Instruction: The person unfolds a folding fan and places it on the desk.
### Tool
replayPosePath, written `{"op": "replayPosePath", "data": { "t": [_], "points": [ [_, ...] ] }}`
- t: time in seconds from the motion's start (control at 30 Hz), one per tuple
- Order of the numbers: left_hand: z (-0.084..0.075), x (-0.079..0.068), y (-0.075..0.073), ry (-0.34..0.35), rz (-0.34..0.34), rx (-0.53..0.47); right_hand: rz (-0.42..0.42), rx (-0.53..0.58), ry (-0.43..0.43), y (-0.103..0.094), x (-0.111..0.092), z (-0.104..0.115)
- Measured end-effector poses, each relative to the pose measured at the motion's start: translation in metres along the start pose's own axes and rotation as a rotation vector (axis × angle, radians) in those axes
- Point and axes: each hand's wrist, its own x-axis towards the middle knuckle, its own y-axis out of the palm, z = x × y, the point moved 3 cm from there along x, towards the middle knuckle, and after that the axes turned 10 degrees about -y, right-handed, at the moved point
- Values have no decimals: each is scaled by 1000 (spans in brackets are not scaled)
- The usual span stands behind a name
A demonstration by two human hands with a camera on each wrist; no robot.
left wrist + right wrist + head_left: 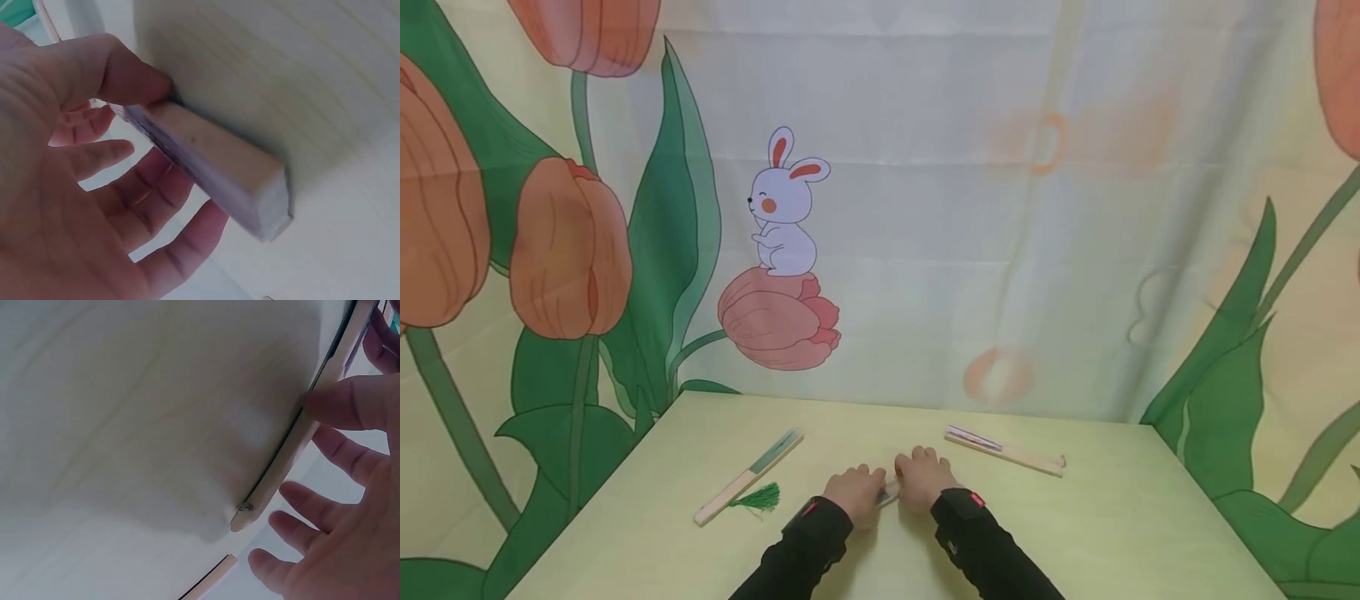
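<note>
Between both hands, a folded hand fan [888, 495] lies low over the table, largely covered by the fingers in the head view. My left hand [855, 492] pinches one end; in the left wrist view, the thumb presses the wooden guard of the fan [212, 153] and the fingers sit behind. The right hand [925, 477] grips the other part. In the right wrist view its thumb and index finger pinch the fan [290, 447], whose pivot end with a small metal ring sticks out past the hand. The leaves are folded together.
A second folded fan [748, 477] with a green tassel [757, 497] lies at the left on the pale yellow table [1075, 533]. Behind the right hand lies a third folded fan [1004, 451]. A printed curtain [925, 208] hangs behind the table's far edge.
</note>
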Motion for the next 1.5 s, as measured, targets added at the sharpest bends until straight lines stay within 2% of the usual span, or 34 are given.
{"op": "replayPosePath", "data": {
  "t": [0.23,0.4,0.47,0.6,0.7,0.8,0.87,1.07,1.2,1.3,1.5],
  "points": [
    [1,-6,0,16,12,50,52,1,-22,-11,-14,6],
    [4,-4,2,-14,77,7,98,58,-36,-16,-21,2],
    [6,-4,2,-13,92,-17,119,114,-59,-17,-25,-1],
    [4,-1,-1,37,100,-24,121,197,-125,-24,-37,-8],
    [0,1,-5,94,103,-28,93,195,-170,-29,-47,-12],
    [-3,3,-9,147,97,-67,63,207,-195,-32,-56,-14],
    [-4,5,-12,171,79,-111,48,255,-200,-33,-61,-16],
    [-4,13,-25,242,-16,-206,5,514,-144,-34,-70,-22],
    [-5,18,-31,257,-98,-238,-34,613,-85,-36,-75,-24],
    [-6,21,-33,237,-132,-295,-77,638,-53,-37,-78,-24],
    [-1,27,-28,120,-154,-504,-218,734,78,-37,-77,-25]
  ]
}}
